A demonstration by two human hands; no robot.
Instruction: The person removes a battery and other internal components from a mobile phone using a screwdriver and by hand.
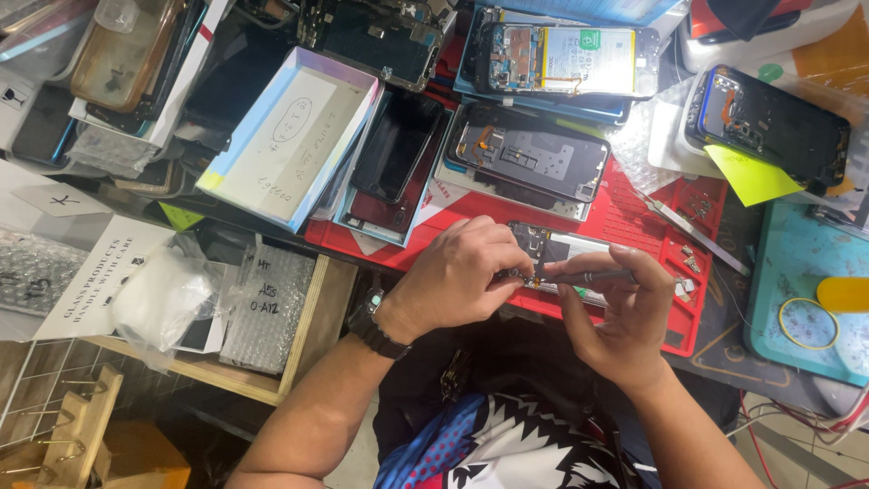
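Note:
An opened phone (554,246) with its back cover off lies on the red work mat (634,217) near the front edge. My left hand (457,276), with a dark watch on its wrist, grips the phone's left end. My right hand (625,312) holds a thin grey tool (588,276), like a small screwdriver, with its tip pointing left onto the phone's inner parts. My fingers hide most of the phone.
Several other opened phones lie behind: one (529,158) on the mat, one with a white battery (566,59), one dark phone (769,122) at right. A white box lid (290,136), bubble-wrapped parts in a wooden tray (272,308), small screws (692,263), a teal mat (797,299).

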